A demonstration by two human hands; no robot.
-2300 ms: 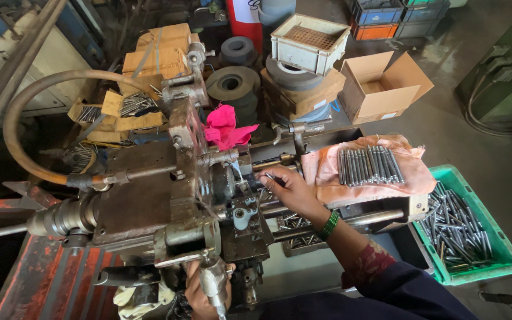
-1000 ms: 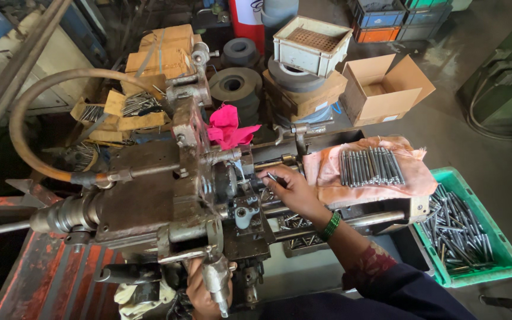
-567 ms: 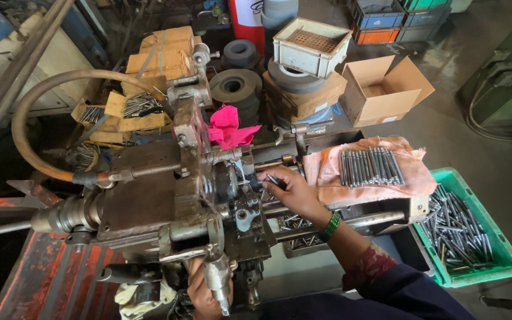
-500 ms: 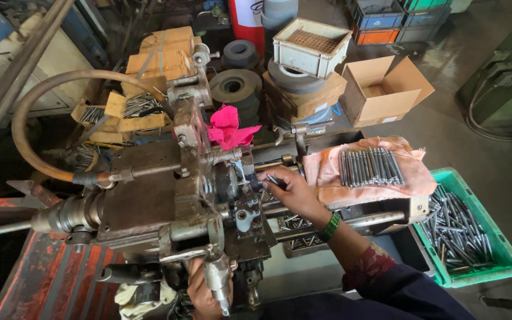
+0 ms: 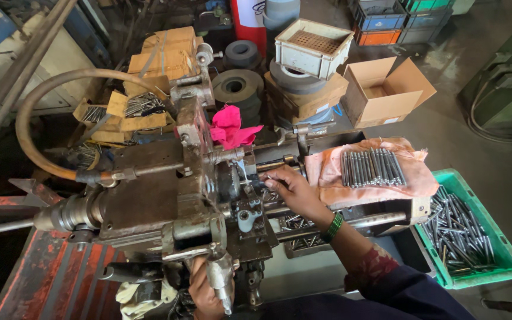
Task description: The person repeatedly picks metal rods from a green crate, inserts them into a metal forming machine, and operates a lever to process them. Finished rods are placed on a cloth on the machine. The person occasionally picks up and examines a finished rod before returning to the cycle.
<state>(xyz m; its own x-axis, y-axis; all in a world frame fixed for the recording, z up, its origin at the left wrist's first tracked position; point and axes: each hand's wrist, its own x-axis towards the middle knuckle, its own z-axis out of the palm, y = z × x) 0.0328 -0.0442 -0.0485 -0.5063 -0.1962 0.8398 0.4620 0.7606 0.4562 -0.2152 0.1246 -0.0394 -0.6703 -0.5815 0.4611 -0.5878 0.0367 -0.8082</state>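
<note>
While my left hand grips the lathe's lever handle at its front, my right hand's fingers pinch narrowly at the chuck, just left of the steel rods.

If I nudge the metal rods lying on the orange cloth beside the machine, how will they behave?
The metal rods look round and slim, so they would probably roll, though the soft orange cloth may slow them. Being bare metal, they are likely stiff, smooth and heavy for their size.
</note>
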